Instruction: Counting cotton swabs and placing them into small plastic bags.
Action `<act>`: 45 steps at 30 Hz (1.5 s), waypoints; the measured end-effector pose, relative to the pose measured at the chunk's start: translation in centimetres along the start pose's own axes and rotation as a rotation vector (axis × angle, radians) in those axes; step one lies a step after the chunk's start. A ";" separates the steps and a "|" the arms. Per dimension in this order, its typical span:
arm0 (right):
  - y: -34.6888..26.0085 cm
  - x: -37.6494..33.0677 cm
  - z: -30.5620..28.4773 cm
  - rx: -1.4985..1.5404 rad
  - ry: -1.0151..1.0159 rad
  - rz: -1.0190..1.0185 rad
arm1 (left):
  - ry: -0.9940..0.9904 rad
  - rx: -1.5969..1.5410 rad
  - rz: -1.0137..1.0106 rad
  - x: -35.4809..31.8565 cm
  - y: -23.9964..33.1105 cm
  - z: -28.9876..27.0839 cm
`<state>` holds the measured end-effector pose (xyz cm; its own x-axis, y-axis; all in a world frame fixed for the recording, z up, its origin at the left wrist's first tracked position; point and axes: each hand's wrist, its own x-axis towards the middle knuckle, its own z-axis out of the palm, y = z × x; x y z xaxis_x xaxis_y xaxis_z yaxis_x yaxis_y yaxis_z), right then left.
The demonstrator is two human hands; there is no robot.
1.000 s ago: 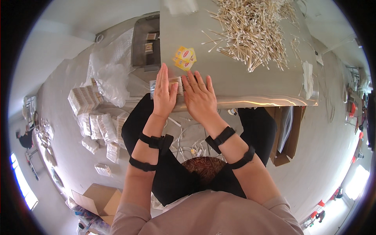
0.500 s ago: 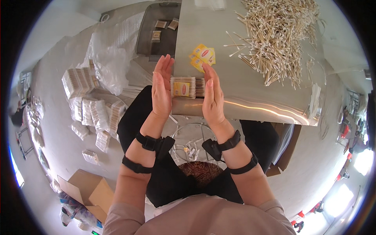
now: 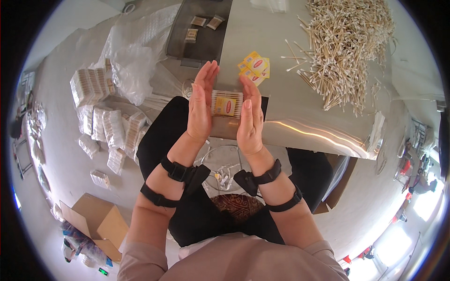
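Note:
A row of cotton swabs (image 3: 219,96) with a yellow card (image 3: 227,107) on top sits at the table's near-left corner, between my hands. My left hand (image 3: 201,110) stands on edge along its left side, fingers stretched out and palm inward. My right hand (image 3: 251,119) mirrors it on the right side, fingers straight, palm against or very near the swab ends. Whether both palms press on the row is hard to tell. A few loose yellow cards (image 3: 256,65) lie just beyond my right fingertips. A dark flat edge (image 3: 265,107) shows beside my right hand.
A large heap of loose cotton swabs (image 3: 347,51) covers the table's far right. Left of the table, a grey bin (image 3: 199,49) holds a few small packs. Stacked wrapped packs (image 3: 93,89) and clear plastic sheeting (image 3: 133,70) lie farther left. An open cardboard box (image 3: 96,220) stands at lower left.
My right hand has moved in toward my left. The gap between them is narrower, and the swabs that stuck out on the right now sit together under the card. The view has shifted slightly.

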<state>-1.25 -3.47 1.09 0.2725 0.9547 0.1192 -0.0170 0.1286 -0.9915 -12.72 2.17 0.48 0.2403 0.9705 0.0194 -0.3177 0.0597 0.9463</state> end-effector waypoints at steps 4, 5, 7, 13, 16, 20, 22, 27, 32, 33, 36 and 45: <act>-0.3 0.1 -0.4 0.116 0.006 0.066 | 0.058 -0.076 -0.050 0.1 0.2 -0.2; -0.4 0.2 -0.5 0.146 -0.006 0.099 | 0.059 -0.077 -0.047 0.1 0.3 -0.3; -0.4 0.2 -0.6 0.138 0.015 0.093 | 0.105 -0.071 -0.098 0.0 1.0 0.1; -0.2 0.4 0.3 0.061 0.001 0.060 | 0.046 -0.077 -0.055 0.1 0.5 0.2; -0.2 0.4 0.3 0.080 0.014 0.079 | 0.039 -0.069 -0.039 0.1 0.3 -0.2; 0.8 0.4 -0.7 0.340 0.157 0.143 | -0.022 0.151 0.099 0.0 -0.9 -0.2; 0.9 -0.1 -2.4 0.254 0.161 0.092 | -0.186 1.179 0.401 -0.6 -0.6 -0.3; 0.8 -3.0 -5.4 0.125 0.173 0.102 | -0.344 1.588 0.378 -0.8 -0.5 0.3; 0.1 -4.8 -6.3 -0.264 0.038 0.014 | -0.385 1.624 0.323 -1.2 -0.2 0.9; 0.0 -5.0 -6.4 -0.432 -0.013 -0.007 | -0.394 1.642 0.269 -1.1 -0.2 0.9; 0.0 -4.9 -5.8 -0.553 -0.070 -0.086 | -0.413 1.553 0.180 -0.5 -0.3 -0.7; -1.1 -4.4 -5.6 -1.168 -0.173 -0.266 | -0.561 1.877 0.133 -2.5 2.9 -2.3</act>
<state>2.96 -9.29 1.39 0.0017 0.9700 0.2430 0.9234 0.0917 -0.3727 -16.38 0.41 2.40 0.6363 0.7531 -0.1671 0.7652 -0.6437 0.0123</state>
